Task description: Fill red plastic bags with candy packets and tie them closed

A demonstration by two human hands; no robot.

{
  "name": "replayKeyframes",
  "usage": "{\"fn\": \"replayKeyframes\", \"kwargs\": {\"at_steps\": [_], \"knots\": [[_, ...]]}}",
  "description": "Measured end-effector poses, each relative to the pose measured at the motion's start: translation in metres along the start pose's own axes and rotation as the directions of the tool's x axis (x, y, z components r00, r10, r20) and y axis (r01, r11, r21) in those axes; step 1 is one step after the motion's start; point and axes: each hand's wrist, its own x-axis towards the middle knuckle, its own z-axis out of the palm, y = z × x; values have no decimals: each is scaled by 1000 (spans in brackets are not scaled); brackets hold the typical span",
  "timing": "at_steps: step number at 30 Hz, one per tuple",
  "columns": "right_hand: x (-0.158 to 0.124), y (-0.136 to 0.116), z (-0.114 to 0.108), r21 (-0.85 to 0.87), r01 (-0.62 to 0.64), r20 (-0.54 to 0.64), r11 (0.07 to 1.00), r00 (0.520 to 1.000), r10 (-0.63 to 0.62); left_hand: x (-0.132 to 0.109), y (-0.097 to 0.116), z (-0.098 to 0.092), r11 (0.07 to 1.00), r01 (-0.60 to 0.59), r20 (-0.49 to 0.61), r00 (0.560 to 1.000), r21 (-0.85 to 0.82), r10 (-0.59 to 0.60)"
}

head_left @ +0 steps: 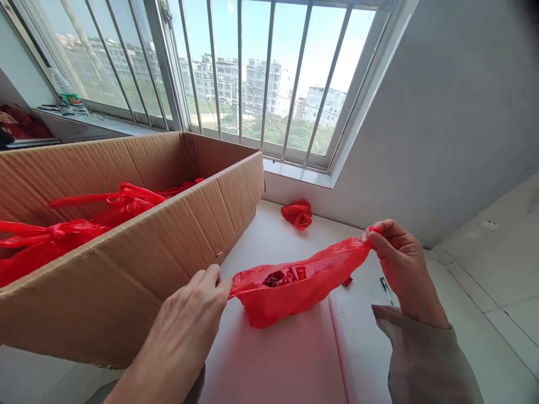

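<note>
A red plastic bag (286, 306) is stretched sideways between my two hands above the white table. My left hand (197, 303) is closed on the bag's left end, close to the cardboard box. At the other end, my right hand (398, 247) pinches the bag's right handle, pulled higher than the left. Through the narrow opening, small red printed packets (290, 276) and some dark pieces show inside. What lies deeper in the bag is hidden.
A large open cardboard box (202, 224) on the left holds several knotted red bags (130, 202). A crumpled red bag (298, 214) lies near the wall below the barred window (269, 84). A pen (386, 290) and a small red packet (347, 281) lie on the table (269, 235).
</note>
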Motion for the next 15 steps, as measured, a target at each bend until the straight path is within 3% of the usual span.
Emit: {"fn": "replayKeyframes", "kwargs": {"at_steps": [3, 8, 12, 15], "knots": [[2, 1, 0, 13, 14, -43, 1000, 999, -14, 37, 13, -9, 992, 127, 28, 991, 13, -127], [6, -10, 8, -51, 91, -40, 995, 995, -93, 85, 33, -13, 935, 46, -119, 989, -353, -93], [2, -18, 14, -25, 173, -76, 985, 982, -175, 103, 47, -15, 785, 70, -171, 961, -615, -219], [-7, -15, 12, 7, 171, -22, 985, 985, -171, 102, 46, -12, 645, 55, -150, 954, -762, -258]]}}
